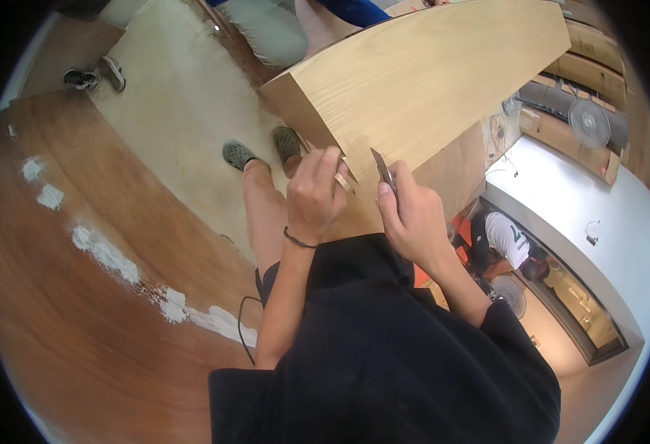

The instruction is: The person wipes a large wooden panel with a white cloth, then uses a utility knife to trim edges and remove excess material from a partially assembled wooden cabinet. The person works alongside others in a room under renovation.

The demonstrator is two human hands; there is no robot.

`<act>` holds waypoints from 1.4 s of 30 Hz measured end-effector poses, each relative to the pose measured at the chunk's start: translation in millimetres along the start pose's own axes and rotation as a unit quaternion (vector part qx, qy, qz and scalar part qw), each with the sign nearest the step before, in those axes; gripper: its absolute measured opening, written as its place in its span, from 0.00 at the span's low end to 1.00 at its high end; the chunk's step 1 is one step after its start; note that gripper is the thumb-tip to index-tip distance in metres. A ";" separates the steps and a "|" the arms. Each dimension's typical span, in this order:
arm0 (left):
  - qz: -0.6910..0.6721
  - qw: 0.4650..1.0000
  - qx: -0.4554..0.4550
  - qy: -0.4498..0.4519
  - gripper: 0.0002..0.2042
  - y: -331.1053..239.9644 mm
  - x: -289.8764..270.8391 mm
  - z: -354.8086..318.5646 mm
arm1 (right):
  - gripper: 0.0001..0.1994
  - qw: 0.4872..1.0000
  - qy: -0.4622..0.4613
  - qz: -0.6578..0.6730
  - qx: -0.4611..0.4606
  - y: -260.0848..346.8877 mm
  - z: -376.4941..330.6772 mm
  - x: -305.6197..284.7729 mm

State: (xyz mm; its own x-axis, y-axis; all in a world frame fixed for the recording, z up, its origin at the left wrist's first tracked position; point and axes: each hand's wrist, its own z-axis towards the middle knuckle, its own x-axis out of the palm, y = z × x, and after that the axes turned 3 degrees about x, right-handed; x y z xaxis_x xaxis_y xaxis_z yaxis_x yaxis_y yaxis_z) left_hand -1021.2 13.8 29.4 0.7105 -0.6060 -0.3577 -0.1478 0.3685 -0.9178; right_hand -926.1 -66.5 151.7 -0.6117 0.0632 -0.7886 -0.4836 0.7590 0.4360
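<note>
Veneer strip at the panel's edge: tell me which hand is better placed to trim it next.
Probably the right hand: it holds the knife blade with its tip at the wooden panel edge. The left hand pinches the loose veneer strip, so it is busy steadying it.

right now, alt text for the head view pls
Seen from above, a left hand pinches a thin wood strip at a pale wooden panel's edge while the right hand holds a small blade beside it.
</note>
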 end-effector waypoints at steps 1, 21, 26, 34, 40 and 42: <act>0.013 1.000 0.025 0.011 0.13 1.0 -1.2 1.2 | 0.07 1.000 -0.003 -0.003 0.005 -2.9 -1.1 1.6; -0.104 0.991 -0.056 -0.059 0.15 12.8 29.4 -15.9 | 0.09 0.995 0.032 -0.058 -0.069 -15.4 12.3 22.4; -0.106 0.990 -0.070 -0.054 0.14 12.1 28.9 -17.0 | 0.09 0.994 0.037 -0.083 -0.064 -16.4 11.7 23.2; -0.116 0.989 -0.069 -0.054 0.12 13.0 30.7 -18.9 | 0.08 0.989 0.037 -0.136 -0.039 -5.1 5.8 22.4; -0.145 0.985 -0.078 -0.054 0.14 12.2 29.1 -16.8 | 0.08 0.988 0.061 -0.138 -0.031 -2.0 7.2 20.9; -0.152 0.984 -0.072 -0.059 0.15 12.2 29.7 -15.8 | 0.09 0.989 0.065 -0.131 -0.030 -2.0 9.1 20.8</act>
State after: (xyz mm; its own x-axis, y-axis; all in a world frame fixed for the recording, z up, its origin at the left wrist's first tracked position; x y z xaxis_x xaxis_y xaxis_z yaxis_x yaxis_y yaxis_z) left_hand -1012.8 -10.9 4.8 0.8110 -0.5830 -0.0489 -0.0070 0.0739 -0.9972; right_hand -932.2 -60.8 130.5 -0.5335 -0.2168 -0.8176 -0.6695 0.6990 0.2515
